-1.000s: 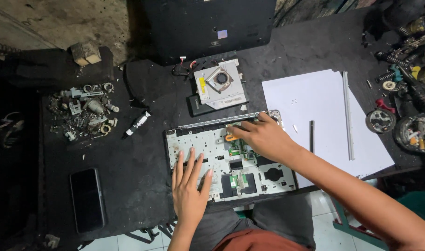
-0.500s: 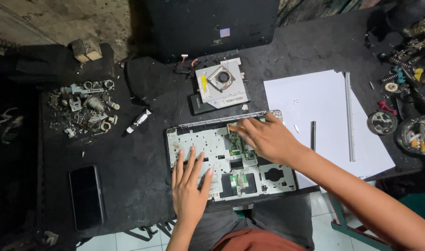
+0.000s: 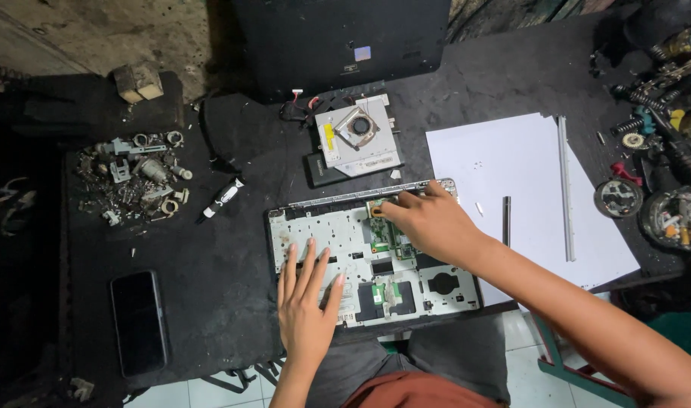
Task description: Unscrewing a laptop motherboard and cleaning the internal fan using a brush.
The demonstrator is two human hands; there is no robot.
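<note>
Two hands: left fingers [image 3: 309, 261] splayed flat on laptop chassis [image 3: 315, 230], right fingers [image 3: 394, 211] pinching green board [image 3: 381, 234].

Landmark = opened laptop base [image 3: 338, 249], sits at near edge of table [image 3: 232, 302], roughly centre. Left hand [image 3: 306, 302] flat on its near-left part, right hand [image 3: 428, 223] on its far-right part, fingertips at small circuit board [image 3: 381, 233] inside. Behind it: fan assembly [image 3: 357, 136], further back laptop lid [image 3: 345, 41]. Left: small tube [image 3: 223, 198], beyond that pile of metal parts [image 3: 134, 177]. Near-left: phone [image 3: 139, 321]. Right: paper sheets [image 3: 511, 189] with long strip [image 3: 564, 193] on top.
</note>
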